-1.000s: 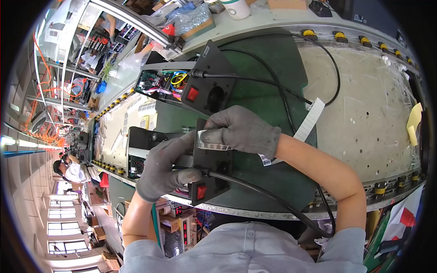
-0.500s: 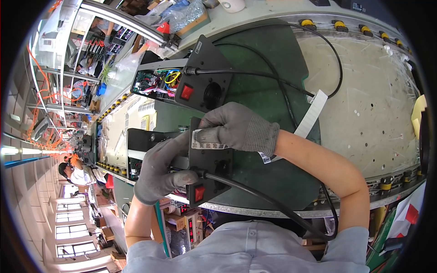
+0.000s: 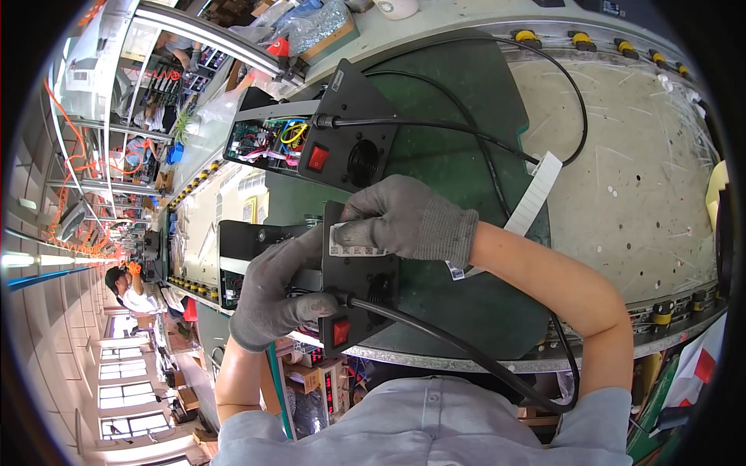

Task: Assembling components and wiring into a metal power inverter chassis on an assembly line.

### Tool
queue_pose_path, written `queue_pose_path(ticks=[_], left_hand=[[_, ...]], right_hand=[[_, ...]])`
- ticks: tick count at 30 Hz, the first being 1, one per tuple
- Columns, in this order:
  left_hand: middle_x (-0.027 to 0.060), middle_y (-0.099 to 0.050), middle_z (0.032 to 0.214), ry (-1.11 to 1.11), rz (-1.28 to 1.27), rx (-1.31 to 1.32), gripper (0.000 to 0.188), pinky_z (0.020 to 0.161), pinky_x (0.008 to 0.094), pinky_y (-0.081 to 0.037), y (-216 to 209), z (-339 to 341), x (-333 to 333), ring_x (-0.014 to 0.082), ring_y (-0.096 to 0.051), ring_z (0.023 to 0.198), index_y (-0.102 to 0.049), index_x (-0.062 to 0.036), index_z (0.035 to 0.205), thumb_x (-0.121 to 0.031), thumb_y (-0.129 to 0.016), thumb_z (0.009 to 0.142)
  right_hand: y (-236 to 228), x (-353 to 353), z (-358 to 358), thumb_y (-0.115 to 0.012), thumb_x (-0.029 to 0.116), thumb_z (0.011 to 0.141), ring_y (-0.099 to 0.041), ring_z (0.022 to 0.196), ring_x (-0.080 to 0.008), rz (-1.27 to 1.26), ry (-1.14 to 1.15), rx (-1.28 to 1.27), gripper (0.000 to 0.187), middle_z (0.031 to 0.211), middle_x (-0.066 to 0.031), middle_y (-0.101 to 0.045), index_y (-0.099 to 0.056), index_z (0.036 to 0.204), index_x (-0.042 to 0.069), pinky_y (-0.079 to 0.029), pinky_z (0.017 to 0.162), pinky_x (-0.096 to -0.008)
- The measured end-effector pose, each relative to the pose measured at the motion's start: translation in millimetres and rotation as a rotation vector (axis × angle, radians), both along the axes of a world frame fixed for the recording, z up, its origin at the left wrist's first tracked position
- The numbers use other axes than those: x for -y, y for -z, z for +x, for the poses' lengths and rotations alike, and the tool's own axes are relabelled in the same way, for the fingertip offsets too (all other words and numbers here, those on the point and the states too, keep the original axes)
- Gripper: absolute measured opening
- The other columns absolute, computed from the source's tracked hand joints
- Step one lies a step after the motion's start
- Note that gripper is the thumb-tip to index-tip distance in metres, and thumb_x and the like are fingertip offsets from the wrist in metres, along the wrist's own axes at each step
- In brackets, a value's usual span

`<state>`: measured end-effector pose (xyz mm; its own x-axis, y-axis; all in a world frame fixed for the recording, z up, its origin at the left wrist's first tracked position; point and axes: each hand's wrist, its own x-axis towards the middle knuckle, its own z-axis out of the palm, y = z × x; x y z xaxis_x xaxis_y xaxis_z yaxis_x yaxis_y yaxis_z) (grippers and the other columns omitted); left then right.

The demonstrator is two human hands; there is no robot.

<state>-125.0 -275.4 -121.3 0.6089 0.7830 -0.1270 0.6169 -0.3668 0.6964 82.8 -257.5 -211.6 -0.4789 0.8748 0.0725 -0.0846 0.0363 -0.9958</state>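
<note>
My left hand (image 3: 276,293), in a grey glove, wraps around the near black-cased electronic device (image 3: 361,322), its thumb beside the plug where a thick black power cable (image 3: 447,339) enters the end panel. Just below the plug is a red rocker switch (image 3: 340,332). On that panel's upper part lies a white printed label (image 3: 353,242). Over the label my right hand (image 3: 416,217), gloved too, has its thumb and curled fingers pressed down; part of the label is hidden beneath them. A long white label strip (image 3: 535,194) passes behind my right wrist.
Beyond my hands stands a second device (image 3: 342,147) with bared wiring and its own cable. Both rest on a dark green board (image 3: 458,303) on the line. Yellow-black rollers (image 3: 581,40) edge the far side. A co-worker (image 3: 132,289) is far off at left.
Both hands keep their places on the near device and its label. The whole view has shifted very slightly, and the distant co-worker's head and arm have moved a little.
</note>
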Motion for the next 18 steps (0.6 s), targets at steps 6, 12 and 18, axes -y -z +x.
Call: queue_pose_path(ticks=[6,12,18], left_hand=[[0.0145,-0.064,0.097,-0.002,-0.003,0.025,0.088,0.079,0.034,-0.046,0.8,2.5,-0.4,0.0252,-0.062,0.088,-0.052,0.0026,0.124,-0.06,-0.071,0.065],[0.0143,-0.064,0.096,-0.016,-0.021,0.03,0.088,0.079,0.0338,-0.046,1.1,1.5,0.6,0.0247,-0.062,0.087,-0.053,0.0027,0.123,-0.06,-0.072,0.064],[0.0136,-0.065,0.093,0.008,0.004,0.012,0.087,0.077,0.0335,-0.046,3.0,-3.1,0.6,0.0247,-0.062,0.085,-0.053,0.0027,0.123,-0.059,-0.072,0.065]], right_hand=[[0.9,-1.2,0.8,-0.063,0.026,0.084,-0.054,0.057,-0.008,0.012,0.016,0.031,0.023,0.063,-0.0025,-0.059,-0.067,0.088,0.003,-0.044,0.055,-0.0254],[-0.3,-0.6,0.5,-0.062,0.024,0.083,-0.054,0.058,-0.0084,0.027,0.024,0.04,0.022,0.064,-0.0031,-0.06,-0.066,0.089,0.003,-0.045,0.056,-0.0262],[2.8,0.5,-3.6,-0.066,0.028,0.081,-0.058,0.058,-0.0131,0.002,0.036,0.009,0.026,0.066,-0.0084,-0.064,-0.069,0.089,0.003,-0.048,0.059,-0.0273]])
